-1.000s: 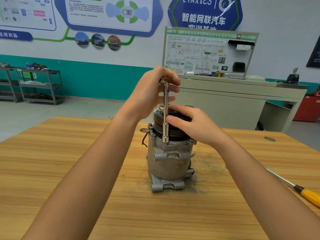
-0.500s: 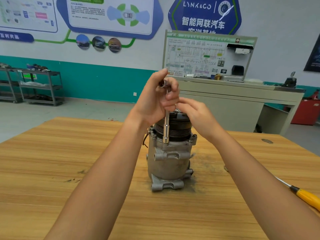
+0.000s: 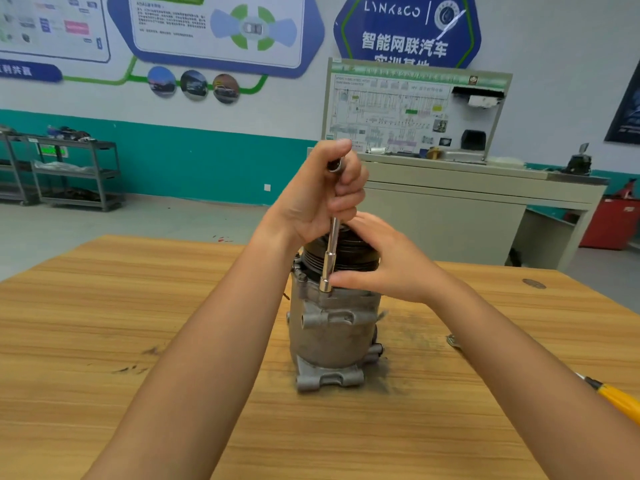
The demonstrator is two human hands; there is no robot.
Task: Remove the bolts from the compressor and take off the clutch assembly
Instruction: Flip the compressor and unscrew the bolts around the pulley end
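Left hand [image 3: 318, 199] clamps the wrench [image 3: 331, 244] top, socket [image 3: 325, 284] planted on the compressor [image 3: 332, 334] standing mid-table [image 3: 104, 323], bolt hidden beneath, right hand [image 3: 388, 261] lies straight-fingered over the half-covered clutch [image 3: 351, 254], thumb touching the socket, screwdriver [image 3: 620, 400] cut off at right.

The right hand [image 3: 388, 263] now sits lower than half a second ago, away from the left hand's fingers, with its thumb touching the bottom end of the wrench [image 3: 331, 244] where it meets the rim of the compressor [image 3: 332, 334]. The left hand [image 3: 317, 202] has shifted its grip at the top of the wrench, thumb now raised above the bend. The wrench's short arm has swung toward the camera.
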